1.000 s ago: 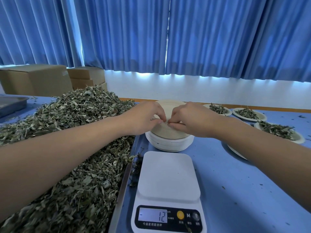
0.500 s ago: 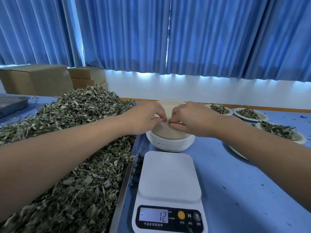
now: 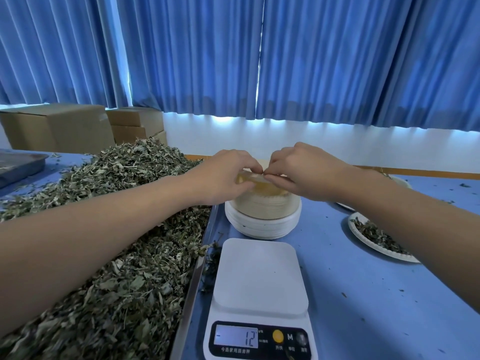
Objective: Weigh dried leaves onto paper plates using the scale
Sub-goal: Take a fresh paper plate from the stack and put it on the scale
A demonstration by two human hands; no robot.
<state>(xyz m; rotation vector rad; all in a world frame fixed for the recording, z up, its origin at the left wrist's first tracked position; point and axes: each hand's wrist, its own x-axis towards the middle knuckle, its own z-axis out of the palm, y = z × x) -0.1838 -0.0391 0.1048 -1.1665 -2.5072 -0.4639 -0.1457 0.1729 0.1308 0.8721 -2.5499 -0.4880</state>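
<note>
While the scale point(image 3: 259, 279) at the lower centre of the frame stands with nothing on its white platform, its display point(image 3: 236, 339) shows a minus sign and 12. To the right of the display sit a yellow button point(image 3: 278, 335) and a letter M. A row of Chinese characters runs beneath, too small to read with any certainty. No brand name can be made out.

Filling the lower left, the dried leaves point(image 3: 104, 268) lie heaped in a metal tray whose edge point(image 3: 192, 289) runs just beside the scale. At the right edge, on the blue bench point(image 3: 363, 307), one filled plate point(image 3: 376, 237) already holds a portion of leaves, and part of another rim shows past the right forearm.

Just beyond the scale, at the centre, stands the stack of paper plates point(image 3: 262, 216). Above it the left hand point(image 3: 226, 175) and the right hand point(image 3: 304, 172) meet fingertip to fingertip, both pinching the rim of the top plate point(image 3: 249, 181), which sits tilted up off the pile.

My judgement is that some portions are done and a new round is only starting. The plate has to come free, go on the scale, and then take its leaves.

Farther off, cardboard boxes point(image 3: 57, 126) stand at the upper left, and blue curtains point(image 3: 259, 55) hang across the top of the frame
</note>
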